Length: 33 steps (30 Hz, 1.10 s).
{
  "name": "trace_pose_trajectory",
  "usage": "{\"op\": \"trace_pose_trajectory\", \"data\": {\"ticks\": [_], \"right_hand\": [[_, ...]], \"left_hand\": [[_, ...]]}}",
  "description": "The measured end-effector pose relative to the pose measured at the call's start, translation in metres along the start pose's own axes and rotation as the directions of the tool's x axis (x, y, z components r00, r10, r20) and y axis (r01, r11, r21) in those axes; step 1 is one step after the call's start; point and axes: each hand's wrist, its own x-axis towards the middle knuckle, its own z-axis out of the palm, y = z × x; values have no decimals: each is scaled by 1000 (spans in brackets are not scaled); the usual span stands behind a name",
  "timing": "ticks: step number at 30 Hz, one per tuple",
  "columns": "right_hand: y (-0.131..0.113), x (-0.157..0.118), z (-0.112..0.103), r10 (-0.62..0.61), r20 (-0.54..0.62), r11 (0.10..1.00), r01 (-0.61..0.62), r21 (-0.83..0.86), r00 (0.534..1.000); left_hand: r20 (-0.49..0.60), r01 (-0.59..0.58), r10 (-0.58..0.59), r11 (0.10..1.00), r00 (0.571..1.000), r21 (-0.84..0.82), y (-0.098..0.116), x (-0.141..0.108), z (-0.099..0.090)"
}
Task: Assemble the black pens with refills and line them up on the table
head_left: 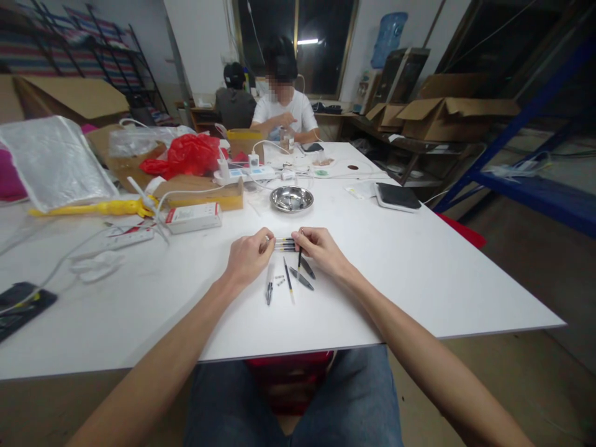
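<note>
Several pen refills (285, 246) lie side by side between my hands, showing dark ink and yellowish parts. My left hand (251, 256) is closed, thumb and finger pinched at their left ends. My right hand (321, 249) is closed at their right ends, with a slim dark refill (300, 257) pointing down from its fingers. Below, on the white table, are another loose refill (289, 280), a clear pen barrel (269, 287), small springs (280, 280) and two dark grey pen barrel pieces (302, 279). My fingers hide the ends of the held refills.
A shiny metal bowl (292, 199) with small dark parts stands beyond my hands. At left are a white-and-red box (193, 218), a power strip (244, 174), cables and a red plastic bag (186, 155). A black-topped flat device (398, 197) lies right. A person (302, 112) sits opposite.
</note>
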Motion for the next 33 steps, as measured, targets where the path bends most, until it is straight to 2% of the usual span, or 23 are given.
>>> {"op": "trace_pose_trajectory", "data": {"ticks": [4,7,9,14,21,25,28,30,33], "right_hand": [[4,0,0,1,-9,993,-2,-120,1000],[5,1,-2,-18,-75,990,8,-139,997],[6,2,-2,-11,-76,991,1,-137,997],[3,-2,0,30,20,981,-25,-195,999],[-4,-5,3,42,129,945,3,-327,991],[-5,-5,3,32,130,929,18,-370,991],[-2,-3,-3,11,30,887,4,-461,999],[2,-2,-9,10,-29,829,-25,-559,1000],[10,0,-17,14,-25,732,-27,-681,1000]], "left_hand": [[-10,20,-19,999,1000,28,-1,1,-1],[1,55,-55,998,998,38,0,2,-2],[27,69,-70,997,997,39,1,3,-3],[121,109,-113,993,986,41,-1,7,-9],[242,157,-195,973,950,169,-13,10,-16],[255,151,-199,969,946,195,-13,10,-17],[268,122,-171,974,948,190,-11,9,-18],[302,120,-165,979,939,163,-11,8,-18],[348,124,-154,986,925,108,-13,6,-15]]}}
